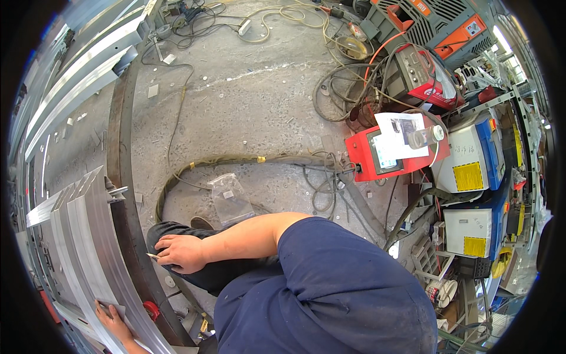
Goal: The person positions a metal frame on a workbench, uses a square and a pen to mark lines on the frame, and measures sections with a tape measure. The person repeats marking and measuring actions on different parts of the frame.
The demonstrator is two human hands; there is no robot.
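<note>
My left hand (114, 323) lies with its fingers stretched out on a long silver metal profile (88, 253), at the lower left. Under and beside those fingers is a small flat grey piece (120, 309); whether they grip it is unclear. My right hand (181, 253) rests on my dark-trousered knee, its fingers closed around a thin, pale, pointed stick (152, 256), possibly a pen or marker. Only the stick's tip end shows. Just right of the profiles, near my left hand, sits a round red item (151, 310).
A dark steel beam (122, 147) runs beside the profiles. A thick sheathed hose (236, 158) curves over the floor to a red machine (368, 154) with papers on it. A clear plastic bag (231, 199) lies near my knee. White-and-blue boxes (469, 156) stand at right.
</note>
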